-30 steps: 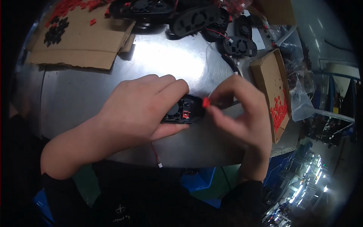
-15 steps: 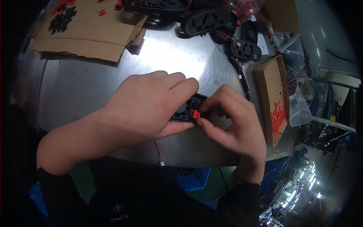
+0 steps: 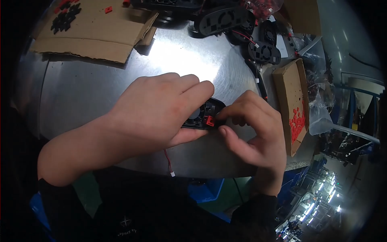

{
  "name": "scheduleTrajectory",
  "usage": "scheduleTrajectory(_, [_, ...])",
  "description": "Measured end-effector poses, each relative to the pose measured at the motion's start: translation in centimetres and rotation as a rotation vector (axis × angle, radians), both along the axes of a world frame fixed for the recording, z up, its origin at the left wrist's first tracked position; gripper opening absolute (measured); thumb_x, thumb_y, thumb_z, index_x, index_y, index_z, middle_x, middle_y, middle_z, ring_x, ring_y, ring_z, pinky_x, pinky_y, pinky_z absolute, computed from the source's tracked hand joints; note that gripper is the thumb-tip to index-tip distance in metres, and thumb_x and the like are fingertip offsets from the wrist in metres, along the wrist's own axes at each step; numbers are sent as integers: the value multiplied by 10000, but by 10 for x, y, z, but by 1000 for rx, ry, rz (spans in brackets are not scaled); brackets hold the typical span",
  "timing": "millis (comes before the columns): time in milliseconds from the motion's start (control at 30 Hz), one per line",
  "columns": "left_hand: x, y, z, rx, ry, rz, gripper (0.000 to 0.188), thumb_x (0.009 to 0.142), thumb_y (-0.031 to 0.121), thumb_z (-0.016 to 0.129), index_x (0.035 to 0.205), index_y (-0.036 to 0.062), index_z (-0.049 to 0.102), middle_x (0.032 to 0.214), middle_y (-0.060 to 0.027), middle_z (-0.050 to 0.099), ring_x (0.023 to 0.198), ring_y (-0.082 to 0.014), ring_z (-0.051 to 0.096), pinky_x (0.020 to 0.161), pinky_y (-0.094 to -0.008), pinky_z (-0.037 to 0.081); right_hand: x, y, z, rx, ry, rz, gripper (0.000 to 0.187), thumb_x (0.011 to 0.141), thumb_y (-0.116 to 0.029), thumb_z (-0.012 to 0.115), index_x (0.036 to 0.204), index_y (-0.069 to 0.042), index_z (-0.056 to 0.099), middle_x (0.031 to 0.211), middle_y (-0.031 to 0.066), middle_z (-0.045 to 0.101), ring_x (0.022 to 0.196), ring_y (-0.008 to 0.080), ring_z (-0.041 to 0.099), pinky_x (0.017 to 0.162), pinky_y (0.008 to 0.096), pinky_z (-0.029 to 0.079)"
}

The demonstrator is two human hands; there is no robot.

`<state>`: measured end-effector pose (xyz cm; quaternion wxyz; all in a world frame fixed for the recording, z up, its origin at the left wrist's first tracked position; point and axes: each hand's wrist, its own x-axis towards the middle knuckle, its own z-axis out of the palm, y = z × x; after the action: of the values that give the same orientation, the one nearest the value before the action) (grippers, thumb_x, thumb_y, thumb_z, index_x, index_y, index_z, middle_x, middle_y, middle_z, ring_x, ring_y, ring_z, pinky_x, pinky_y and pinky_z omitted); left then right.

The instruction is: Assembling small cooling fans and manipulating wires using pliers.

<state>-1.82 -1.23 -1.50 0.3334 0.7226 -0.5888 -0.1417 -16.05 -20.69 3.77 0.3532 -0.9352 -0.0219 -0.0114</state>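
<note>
My left hand is closed around a black fan housing, its thumb running along the near edge. The hand covers most of the housing; part of a round fan shows past the fingers. A small red plastic block sits at the housing's right end. Beside it, my right hand is open, thumb and index finger parted. The index fingertip lies at or very near the block's right side; I cannot tell whether it touches. Below my left hand hangs a red and black cable with a white connector.
Cardboard with black and red pieces lies far left on the metal table. Several black fan housings are piled at the back. A cardboard tray of small red pieces stands right. A blue bin is below the table edge.
My right thumb has moved away from the red block, and the right hand has shifted slightly right. The block looks turned or seated differently. My left hand keeps its hold.
</note>
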Motion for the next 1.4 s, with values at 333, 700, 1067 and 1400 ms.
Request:
scheduleTrajectory(333, [0, 0, 2, 6, 37, 5, 485, 776, 282, 861, 1135, 72, 611, 978, -116, 650, 926, -340, 670, 779, -441, 539, 1, -2, -3, -174, -122, 167, 205, 758, -29, 775, 962, -33, 758, 841, 86, 606, 736, 243, 645, 633, 343, 498])
scheduleTrajectory(700, [1, 1, 0, 18, 42, 4, 491, 783, 293, 851, 1150, 73, 608, 995, -114, 652, 933, -339, 668, 789, -441, 538, 2, 6, -13, -15, -26, 33, 177, 784, 15, 807, 938, -30, 732, 854, 68, 656, 713, 168, 643, 587, 287, 477])
scheduleTrajectory(1067, [1, -1, 1, -1, 40, -5, 495, 795, 312, 851, 1156, 74, 610, 988, -114, 648, 927, -335, 667, 787, -437, 535, 8, -28, -23, -379, -291, -124, 170, 811, 47, 769, 944, -31, 698, 850, 51, 619, 709, 146, 623, 621, 280, 487])
scheduleTrajectory(1400, [1, 1, 2, 17, 40, 0, 497, 794, 316, 856, 1151, 69, 613, 981, -118, 644, 927, -343, 666, 787, -440, 536, 9, -42, -18, -216, -15, -112, 190, 859, -47, 780, 1032, -32, 702, 903, 69, 649, 777, 157, 653, 660, 285, 496])
